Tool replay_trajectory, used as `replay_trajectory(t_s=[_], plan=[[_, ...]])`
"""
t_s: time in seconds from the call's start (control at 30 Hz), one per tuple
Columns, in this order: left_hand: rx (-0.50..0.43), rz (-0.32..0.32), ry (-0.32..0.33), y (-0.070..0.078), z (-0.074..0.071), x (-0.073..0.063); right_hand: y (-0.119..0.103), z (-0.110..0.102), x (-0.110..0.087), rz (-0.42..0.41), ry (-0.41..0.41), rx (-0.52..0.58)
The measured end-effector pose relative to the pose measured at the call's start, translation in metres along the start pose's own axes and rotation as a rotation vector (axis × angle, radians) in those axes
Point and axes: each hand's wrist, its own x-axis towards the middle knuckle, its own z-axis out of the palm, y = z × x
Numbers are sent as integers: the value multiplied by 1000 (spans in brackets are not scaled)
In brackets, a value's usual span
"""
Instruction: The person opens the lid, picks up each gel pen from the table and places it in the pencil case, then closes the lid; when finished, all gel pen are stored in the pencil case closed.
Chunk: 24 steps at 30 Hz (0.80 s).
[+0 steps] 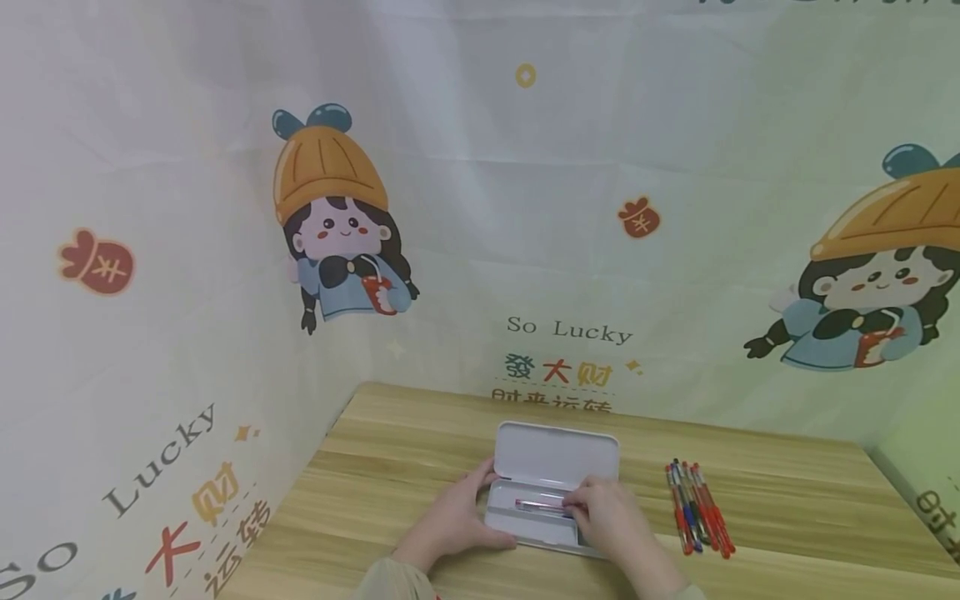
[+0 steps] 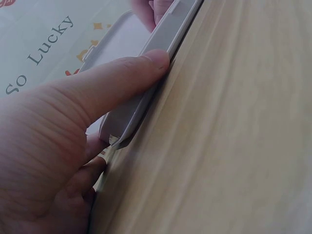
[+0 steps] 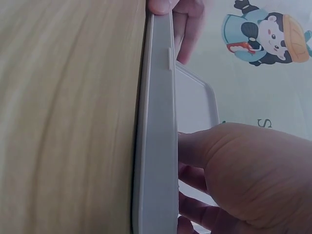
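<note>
An open, pale grey pencil case [image 1: 528, 527] lies on the table with its lid [image 1: 557, 454] raised at the back. My left hand [image 1: 455, 518] grips the case's left end; in the left wrist view the thumb lies across the front rim and the fingers reach round the end. Inside the tray, a clear-barrelled pen [image 1: 536, 505] with a red tip at its left lies lengthwise. The fingers of my right hand [image 1: 613, 518] pinch the pen's right end. In the right wrist view, the case's front wall [image 3: 161, 122] hides the pen.
Several pens [image 1: 697, 508] with red, blue and dark parts lie side by side to the right of the case, on the wooden table [image 1: 795, 500]. A printed cloth [image 1: 465, 250] with cartoon figures hangs behind and to the left of the table.
</note>
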Motion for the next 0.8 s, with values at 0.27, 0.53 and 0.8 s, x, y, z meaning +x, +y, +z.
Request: replay_trajectory(t_s=[0.27, 0.53, 0.8], plan=[[-13, -8, -6, 2, 0, -1, 2, 2, -2, -27, 0, -19], [-26, -16, -15, 1, 0, -1, 3, -3, -3, 15, -15, 55], [-39, 2, -6, -2, 1, 1, 15, -14, -2, 133, -5, 113]])
